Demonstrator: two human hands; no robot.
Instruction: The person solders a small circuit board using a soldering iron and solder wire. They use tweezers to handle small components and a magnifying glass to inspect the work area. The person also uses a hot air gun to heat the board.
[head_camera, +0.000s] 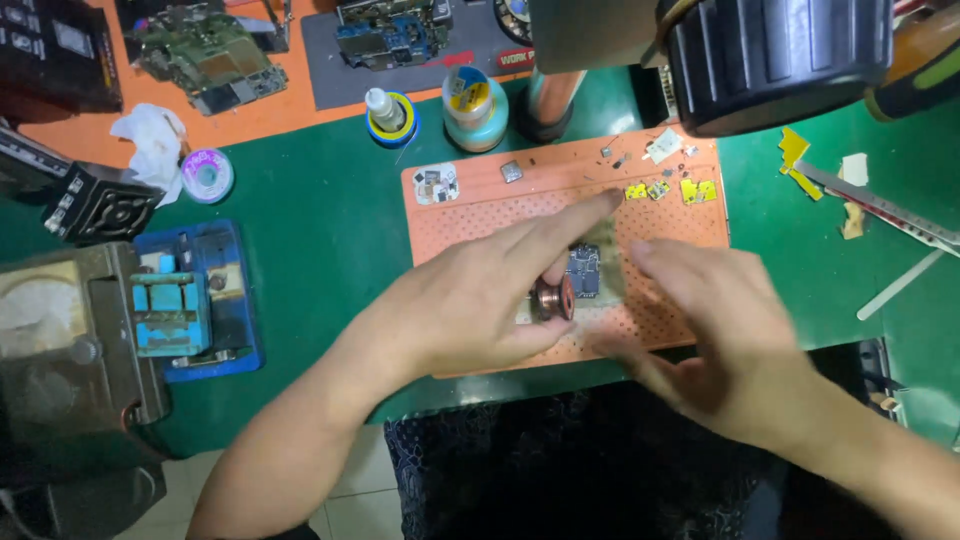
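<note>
Coppery round spool (553, 299) in left hand (470, 305)

Two hands (470, 300), one copper spool (553, 298)

My left hand (470, 300) reaches in from about seven o'clock, forearm bare, palm turned toward the right. Its index finger stretches straight out toward one o'clock, and the thumb and lower fingers curl loosely inward. My right hand (720, 340) comes in from about four o'clock, blurred, fingers spread and extended toward ten o'clock, palm facing down. The two hands sit near each other, not touching.
</note>
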